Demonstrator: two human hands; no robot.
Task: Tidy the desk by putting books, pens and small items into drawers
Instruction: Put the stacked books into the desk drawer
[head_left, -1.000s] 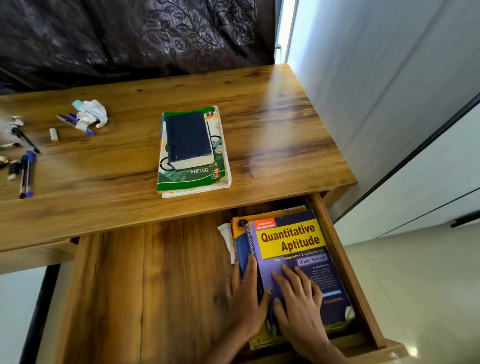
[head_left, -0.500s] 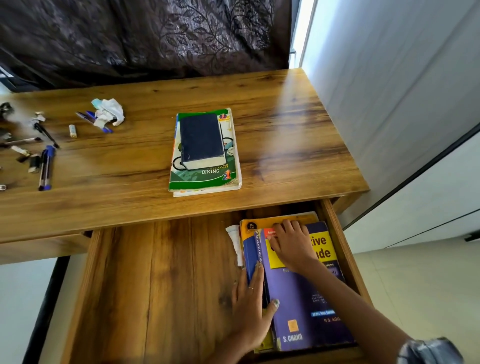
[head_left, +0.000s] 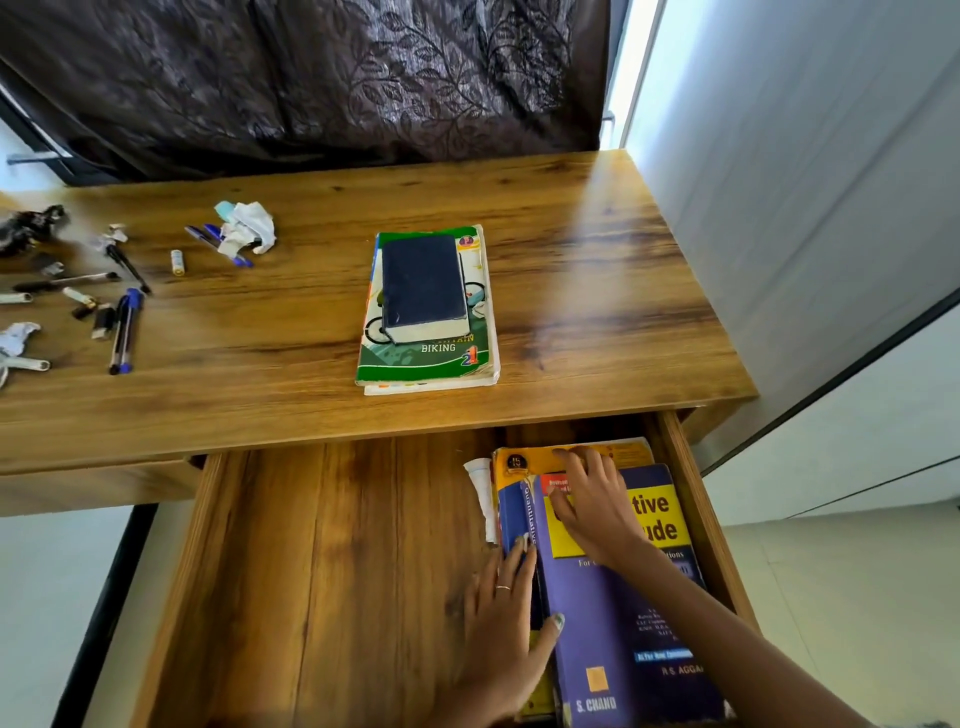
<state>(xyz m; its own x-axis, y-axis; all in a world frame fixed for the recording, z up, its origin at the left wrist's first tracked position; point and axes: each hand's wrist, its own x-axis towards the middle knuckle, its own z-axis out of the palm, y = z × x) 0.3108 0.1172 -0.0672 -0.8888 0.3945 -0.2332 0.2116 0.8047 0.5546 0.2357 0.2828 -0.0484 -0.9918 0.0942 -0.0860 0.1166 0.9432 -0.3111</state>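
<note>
Squaring the purple aptitude book (head_left: 618, 623) in the open drawer (head_left: 332, 571), right-hand side, atop a yellow-covered book (head_left: 524, 465) whose far end shows beyond it. Long axis: near-to-far, spine on the left, slightly skewed against the drawer wall.

Left hand (head_left: 506, 618): lying along the spine, fingers extended against the book's edge, thumb resting on the cover; a press, not a clasp. Right hand (head_left: 589, 504): spread flat on the far part of the cover, fingertips reaching onto the yellow book; fingers loose, holding nothing.

Folded white paper (head_left: 480, 499): wedged just left of the stack, at the far end.

Drawer floor left of the stack: bare wood.

Stack of books (head_left: 428, 312) on the desk (head_left: 597, 291): dark blue volume atop a green biking book, long axis also near-to-far, lying straight ahead and beyond the drawer, left of my right hand. By my judgement the right hand is the nearer one for that reach.

Pens (head_left: 122, 332), a crumpled tissue (head_left: 249, 226) and small oddments: scattered at the desk's far left, well apart from both hands, nearer my left.
</note>
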